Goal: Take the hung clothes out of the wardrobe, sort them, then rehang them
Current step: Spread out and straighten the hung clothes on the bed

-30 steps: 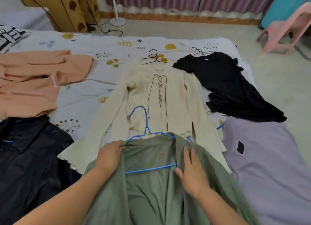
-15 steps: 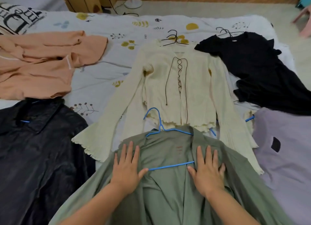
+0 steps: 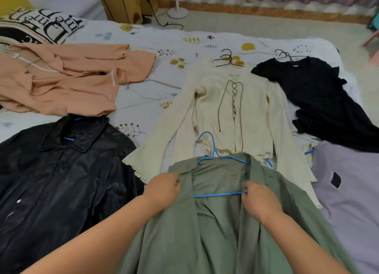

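A green jacket [image 3: 217, 228] lies open on the bed in front of me, on a blue hanger [image 3: 213, 150]. My left hand [image 3: 162, 188] grips the jacket's left lapel. My right hand [image 3: 260, 202] grips the right front edge, by the hanger's lower bar. Beyond it lies a cream lace-up top [image 3: 229, 109] on a black hanger [image 3: 227, 58]. A black dress [image 3: 320, 101] lies to the right, a lilac garment [image 3: 352, 191] nearer right, a black leather jacket [image 3: 57, 171] at left and a peach garment [image 3: 61, 79] at far left.
All the clothes lie on a bed with a white patterned cover [image 3: 143, 101]. A lettered pillow [image 3: 39, 25] sits at the back left. Behind the bed stand a wooden cabinet [image 3: 123, 3] and a fan base [image 3: 177, 12] with cables on the floor.
Both hands lay flat on the green jacket's front half a second ago. Now their fingers are curled round its two front edges. The view has tilted up slightly.
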`<action>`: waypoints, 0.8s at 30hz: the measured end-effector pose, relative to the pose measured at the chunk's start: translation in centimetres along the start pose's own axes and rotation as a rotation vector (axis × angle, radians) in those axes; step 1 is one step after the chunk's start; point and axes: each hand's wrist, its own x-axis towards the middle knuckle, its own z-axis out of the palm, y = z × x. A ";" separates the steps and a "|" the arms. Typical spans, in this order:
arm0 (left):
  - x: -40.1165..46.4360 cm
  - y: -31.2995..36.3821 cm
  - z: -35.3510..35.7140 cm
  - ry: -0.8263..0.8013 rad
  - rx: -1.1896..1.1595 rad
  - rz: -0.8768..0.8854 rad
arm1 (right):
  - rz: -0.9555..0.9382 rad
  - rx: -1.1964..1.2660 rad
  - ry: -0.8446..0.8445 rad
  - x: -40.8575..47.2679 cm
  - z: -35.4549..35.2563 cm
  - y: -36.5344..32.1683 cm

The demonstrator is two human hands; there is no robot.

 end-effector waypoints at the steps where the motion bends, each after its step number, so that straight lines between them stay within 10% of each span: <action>1: -0.6 -0.4 -0.7 -0.008 -0.012 0.009 | -0.004 0.010 -0.016 -0.6 -0.3 -0.5; 9: -5.3 -7.3 -5.1 -0.163 -0.055 0.038 | -0.145 -0.012 -0.185 -5.6 -0.3 -9.4; 24: -4.1 -36.1 -6.1 -0.003 0.142 -0.314 | -0.381 0.065 0.143 -0.2 6.3 -36.6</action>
